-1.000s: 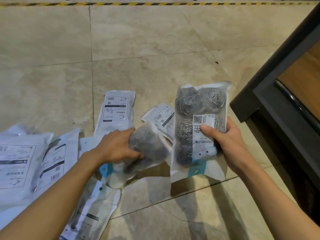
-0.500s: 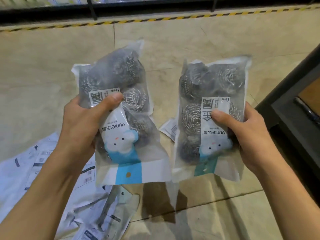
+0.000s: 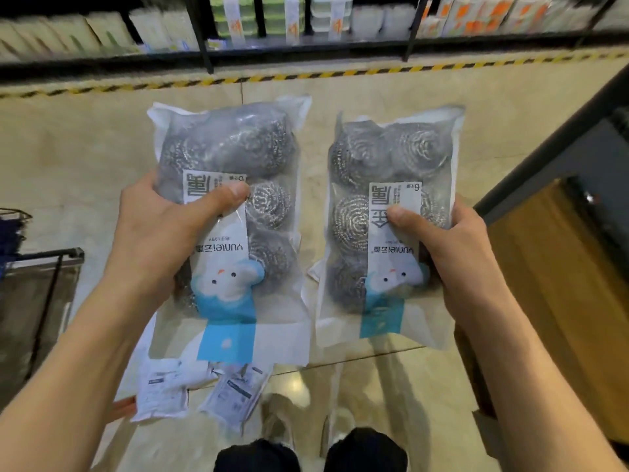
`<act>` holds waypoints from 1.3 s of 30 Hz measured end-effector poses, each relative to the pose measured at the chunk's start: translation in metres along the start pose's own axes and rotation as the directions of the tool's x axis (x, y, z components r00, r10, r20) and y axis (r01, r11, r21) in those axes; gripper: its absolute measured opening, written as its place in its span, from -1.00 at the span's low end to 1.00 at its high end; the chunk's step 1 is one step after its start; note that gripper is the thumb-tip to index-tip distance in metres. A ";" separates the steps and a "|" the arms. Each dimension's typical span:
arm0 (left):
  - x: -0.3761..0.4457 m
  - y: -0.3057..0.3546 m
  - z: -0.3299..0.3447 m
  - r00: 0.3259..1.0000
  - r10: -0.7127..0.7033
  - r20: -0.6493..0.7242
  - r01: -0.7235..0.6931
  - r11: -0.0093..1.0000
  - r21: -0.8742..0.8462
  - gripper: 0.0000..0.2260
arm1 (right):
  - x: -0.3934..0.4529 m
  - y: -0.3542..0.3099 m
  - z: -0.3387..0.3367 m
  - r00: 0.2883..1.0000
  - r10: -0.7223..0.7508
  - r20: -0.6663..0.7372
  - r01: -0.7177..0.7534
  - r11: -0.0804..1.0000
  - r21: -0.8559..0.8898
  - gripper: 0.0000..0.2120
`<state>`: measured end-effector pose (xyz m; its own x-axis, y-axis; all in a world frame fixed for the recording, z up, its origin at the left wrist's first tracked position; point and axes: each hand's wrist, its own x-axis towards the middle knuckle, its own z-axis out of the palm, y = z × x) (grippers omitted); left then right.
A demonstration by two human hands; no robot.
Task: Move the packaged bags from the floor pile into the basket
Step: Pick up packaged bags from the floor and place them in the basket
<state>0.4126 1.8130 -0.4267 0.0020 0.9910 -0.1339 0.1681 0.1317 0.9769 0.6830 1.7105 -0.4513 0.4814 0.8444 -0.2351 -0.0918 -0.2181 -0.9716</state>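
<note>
My left hand (image 3: pixel 160 233) grips a clear bag of steel-wool scourers (image 3: pixel 235 155), thumb across its white label. My right hand (image 3: pixel 452 247) grips a second, matching bag of scourers (image 3: pixel 384 155) the same way. Both bags are held upright in front of me, side by side and apart, above the floor. A few white packaged bags (image 3: pixel 163 390) of the floor pile lie below the left bag. At the left edge stands a dark wire-framed basket (image 3: pixel 51 257), only partly in view.
A store shelf (image 3: pixel 306 46) with stacked goods runs along the back, behind a yellow-and-black floor stripe (image 3: pixel 306 76). A dark-framed wooden fixture (image 3: pixel 561 267) stands close on the right. My shoes (image 3: pixel 313 451) show at the bottom edge. Beige floor tiles lie between.
A second ago my left hand took a scourer bag from the pile. Both bags have since risen higher and the view has tilted up, bringing in the shelf and the basket.
</note>
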 end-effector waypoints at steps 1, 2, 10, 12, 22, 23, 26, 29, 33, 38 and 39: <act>-0.007 0.033 -0.004 1.000 -0.001 0.007 0.001 1.000 -0.004 -0.83 | -0.010 -0.032 -0.002 1.000 -0.001 -0.001 0.001 1.000 0.003 -0.66; -0.014 0.065 -0.008 1.000 0.003 0.017 -0.003 1.000 -0.008 -0.82 | -0.021 -0.064 -0.004 1.000 -0.001 -0.004 0.001 1.000 0.011 -0.66; -0.075 0.271 -0.028 0.998 0.029 0.053 -0.028 0.999 -0.017 -0.80 | -0.093 -0.270 -0.040 0.999 -0.013 -0.049 0.016 0.998 0.059 -0.62; -0.086 0.301 -0.029 0.998 0.023 0.050 -0.022 1.000 -0.019 -0.78 | -0.105 -0.299 -0.048 0.998 -0.030 -0.055 0.033 0.998 0.058 -0.64; -0.127 0.373 -0.007 0.992 0.066 0.105 -0.062 0.997 -0.037 -0.70 | -0.154 -0.373 -0.092 0.990 -0.109 -0.095 0.111 0.994 0.019 -0.61; -0.126 0.374 -0.004 0.990 0.077 0.120 -0.075 0.997 -0.022 -0.68 | -0.158 -0.374 -0.094 0.989 -0.112 -0.100 0.115 0.993 0.022 -0.62; -0.119 0.372 0.008 0.981 0.067 0.184 -0.071 0.997 0.015 -0.51 | -0.169 -0.374 -0.098 0.983 -0.123 -0.136 0.128 0.992 0.023 -0.62; -0.113 0.366 0.019 0.963 0.061 0.263 -0.071 0.997 0.030 -0.38 | -0.184 -0.371 -0.101 0.970 -0.122 -0.210 0.132 0.991 0.033 -0.65; -0.111 0.362 0.032 0.914 0.081 0.398 -0.102 0.994 0.032 -0.40 | -0.217 -0.363 -0.101 0.943 -0.110 -0.315 0.138 0.988 0.069 -0.67; -0.129 0.364 0.057 0.791 0.095 0.605 -0.159 0.986 0.052 -0.48 | -0.279 -0.341 -0.100 0.839 -0.047 -0.542 0.121 0.988 0.100 -0.67; -0.136 0.362 0.063 0.757 0.091 0.647 -0.162 0.985 0.051 -0.50 | -0.295 -0.335 -0.100 0.812 -0.023 -0.583 0.109 0.988 0.113 -0.66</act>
<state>0.5352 1.7242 -0.0657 0.6543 0.7466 -0.1200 0.2157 -0.0323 0.9759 0.6591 1.4855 -0.0535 0.9011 0.4057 -0.1528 -0.1368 -0.0683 -0.9882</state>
